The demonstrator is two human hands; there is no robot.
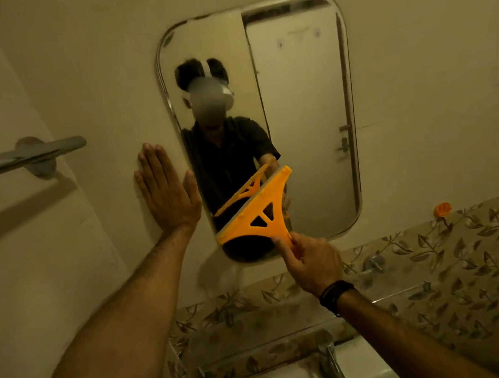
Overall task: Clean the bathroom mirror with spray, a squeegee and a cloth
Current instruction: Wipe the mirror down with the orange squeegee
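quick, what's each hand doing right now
Left hand: open, flat against the wall beside the mirror.
Right hand: holding the orange squeegee.

Two bare forearms with no sleeves reaching them, dark braided band [336, 296] around the right wrist, left wrist unadorned, dark short-sleeved collared shirt [226, 157] and white head strap [205, 68] in the reflection

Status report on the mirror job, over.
Left hand flat on wall beside mirror. Right hand grips orange squeegee, blade on lower glass. Nothing in the way.
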